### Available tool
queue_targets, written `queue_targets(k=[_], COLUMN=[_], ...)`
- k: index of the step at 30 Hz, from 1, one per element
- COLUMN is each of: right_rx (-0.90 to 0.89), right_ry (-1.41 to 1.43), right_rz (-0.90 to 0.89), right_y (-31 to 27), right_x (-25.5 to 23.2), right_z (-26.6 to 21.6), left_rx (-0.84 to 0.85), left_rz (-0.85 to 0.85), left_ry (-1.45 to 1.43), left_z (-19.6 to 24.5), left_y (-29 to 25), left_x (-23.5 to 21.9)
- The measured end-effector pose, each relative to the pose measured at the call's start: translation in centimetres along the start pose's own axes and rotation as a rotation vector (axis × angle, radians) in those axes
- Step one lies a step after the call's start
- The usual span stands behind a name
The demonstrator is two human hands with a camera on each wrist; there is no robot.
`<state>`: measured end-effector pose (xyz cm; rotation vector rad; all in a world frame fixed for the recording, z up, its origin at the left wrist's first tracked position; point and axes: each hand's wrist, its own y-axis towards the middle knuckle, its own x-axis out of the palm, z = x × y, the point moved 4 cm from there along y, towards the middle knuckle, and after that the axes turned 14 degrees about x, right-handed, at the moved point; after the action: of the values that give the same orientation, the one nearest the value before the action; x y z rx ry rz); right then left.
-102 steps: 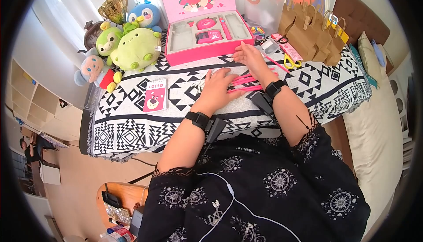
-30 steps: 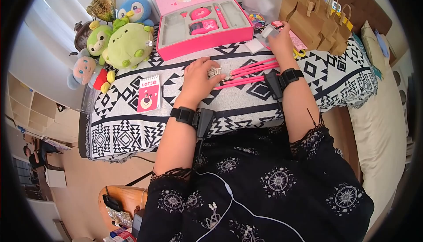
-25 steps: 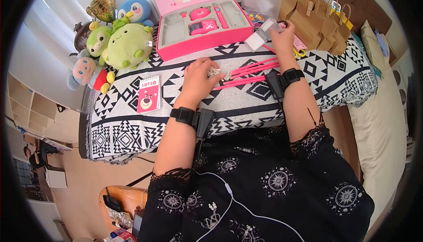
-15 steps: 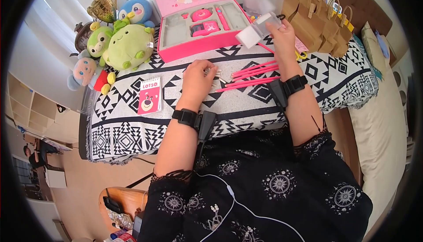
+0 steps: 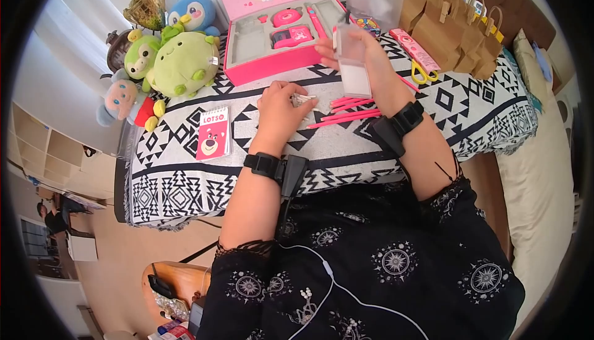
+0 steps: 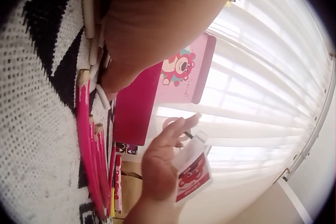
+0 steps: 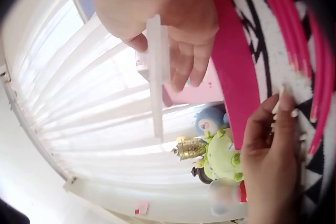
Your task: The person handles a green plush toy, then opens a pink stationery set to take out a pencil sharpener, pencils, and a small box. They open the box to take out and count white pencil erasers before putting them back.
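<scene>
My right hand (image 5: 371, 61) holds a clear plastic case (image 5: 356, 80) up above the table, beside the pink box. In the left wrist view, a red bear picture (image 6: 193, 176) shows on the case. Farther left, my left hand (image 5: 281, 108) curls low around several short white sticks (image 5: 301, 100) on the cloth. One white stick (image 7: 278, 104) sits at its fingertips in the right wrist view. Several pink pencils (image 5: 346, 117) lie between the hands, their bare wooden ends toward the left hand.
An open pink gift box (image 5: 260, 74) stands at the back. Plush toys (image 5: 185, 64) and a LOTSO notepad (image 5: 213, 136) are at left. Yellow scissors (image 5: 424, 74), a pink packet (image 5: 413, 48) and brown paper bags (image 5: 442, 40) stand or lie at right.
My right hand has taken the clear case from the right side, lifted it and carried it left. The left hand stays by the white sticks, its fingers shifting slightly.
</scene>
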<state>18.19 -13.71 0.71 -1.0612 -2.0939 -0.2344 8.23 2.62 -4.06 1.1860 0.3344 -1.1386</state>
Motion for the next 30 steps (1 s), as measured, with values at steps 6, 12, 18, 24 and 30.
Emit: queue_targets(k=[6, 12, 18, 24, 30], right_rx=[0.150, 0.289, 0.283, 0.282, 0.260], right_ry=[-0.146, -0.229, -0.279, -0.303, -0.298], right_rz=[0.047, -0.013, -0.004, -0.046, 0.013], right_y=[1.0, 1.0, 1.1, 1.2, 0.9], right_x=[-2.8, -2.2, -2.0, -2.1, -1.6], right_z=[1.7, 3.8, 4.3, 4.4, 4.2], left_rx=[0.023, -0.238, -0.079, 0.022, -0.002], left_rz=[0.027, 0.100, 0.057, 0.021, 0.018], left_ry=[-0.031, -0.358, -0.245, -0.075, -0.137], left_z=[0.0, -0.9, -1.0, -0.3, -0.5], left_y=[0.2, 0.2, 0.0, 0.0, 0.1], left_x=[-0.2, -0.2, 0.4, 0.1, 0.0])
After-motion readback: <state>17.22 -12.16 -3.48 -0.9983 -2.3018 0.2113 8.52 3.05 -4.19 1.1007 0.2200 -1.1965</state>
